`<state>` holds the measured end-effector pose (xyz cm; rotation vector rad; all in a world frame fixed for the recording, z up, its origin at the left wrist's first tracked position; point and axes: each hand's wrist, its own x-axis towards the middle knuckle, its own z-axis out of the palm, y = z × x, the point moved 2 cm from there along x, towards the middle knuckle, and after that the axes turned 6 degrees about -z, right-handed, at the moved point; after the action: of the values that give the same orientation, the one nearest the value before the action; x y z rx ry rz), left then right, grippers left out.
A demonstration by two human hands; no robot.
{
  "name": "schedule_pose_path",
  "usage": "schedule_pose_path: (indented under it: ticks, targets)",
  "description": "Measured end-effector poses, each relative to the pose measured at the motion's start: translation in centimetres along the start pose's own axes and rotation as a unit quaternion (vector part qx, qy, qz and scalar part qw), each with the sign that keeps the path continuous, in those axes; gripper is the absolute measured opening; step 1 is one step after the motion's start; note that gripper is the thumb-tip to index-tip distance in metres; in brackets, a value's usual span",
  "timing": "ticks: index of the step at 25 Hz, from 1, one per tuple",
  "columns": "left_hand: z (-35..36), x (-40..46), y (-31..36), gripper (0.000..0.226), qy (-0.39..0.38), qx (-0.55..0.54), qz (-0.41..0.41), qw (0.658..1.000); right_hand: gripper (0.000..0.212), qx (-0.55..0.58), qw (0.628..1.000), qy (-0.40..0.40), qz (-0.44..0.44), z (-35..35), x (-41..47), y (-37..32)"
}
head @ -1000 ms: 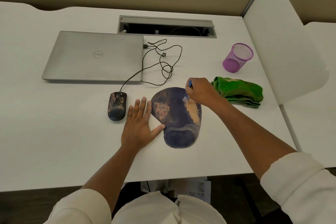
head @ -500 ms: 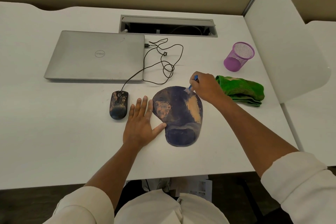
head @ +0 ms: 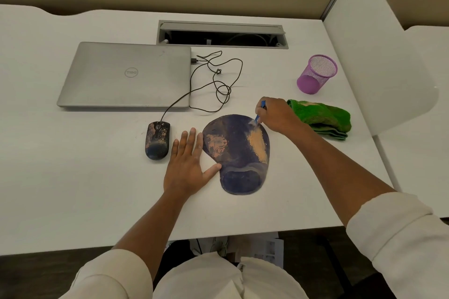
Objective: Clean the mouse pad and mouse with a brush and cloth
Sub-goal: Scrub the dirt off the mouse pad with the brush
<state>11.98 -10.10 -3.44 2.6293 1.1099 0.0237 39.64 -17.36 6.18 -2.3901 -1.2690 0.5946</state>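
A dark blue mouse pad [head: 237,150] with a wrist rest lies at the desk's middle, streaked with tan dust. My right hand [head: 275,115] grips a small blue brush [head: 258,116] whose bristles touch the pad's far right edge. Flat on the desk, my left hand [head: 188,165] has its fingers spread, and the thumb tip touches the pad's left edge. Left of that hand sits a dusty black wired mouse [head: 157,140]. A folded green cloth [head: 323,118] lies just right of my right hand.
A closed silver laptop [head: 125,75] lies at the back left, and the mouse cable [head: 218,80] loops beside it. A purple mesh cup [head: 317,74] stands behind the cloth. An open cable tray [head: 221,35] is set into the desk's back. A white divider [head: 379,51] rises at the right.
My right hand with the brush moved from over the pad's tan streak up to its far right edge, then slightly back down. The left hand stayed flat.
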Motion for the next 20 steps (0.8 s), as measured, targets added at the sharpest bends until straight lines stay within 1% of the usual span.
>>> schedule_pose_path:
  ticks: [2,6,8,11,15,20]
  targets:
    - [0.0,0.0,0.0,0.105,0.000,0.001,0.001,1.000,0.016,-0.020,1.000,-0.012,0.006,0.0,-0.1,0.3]
    - [-0.1,0.0,0.0,0.105,-0.003,-0.005,0.002,1.000,0.019,0.011,0.999,0.036,-0.003,-0.4,-0.1,0.4]
    - [-0.1,0.0,0.0,0.105,-0.003,-0.001,0.002,1.000,0.018,0.011,1.000,0.021,0.008,-0.1,-0.4,0.6]
    - [-0.1,0.0,0.0,0.105,-0.003,-0.002,0.004,1.000,0.017,-0.019,1.000,-0.002,0.019,0.1,-0.7,1.1]
    - [0.0,0.0,0.0,0.105,-0.004,0.000,0.003,1.000,0.020,0.010,0.999,0.048,0.001,-0.3,-0.7,0.9]
    - [0.0,0.0,0.0,0.105,-0.002,0.005,0.007,1.000,0.018,-0.007,1.000,0.018,-0.003,0.4,-1.2,1.0]
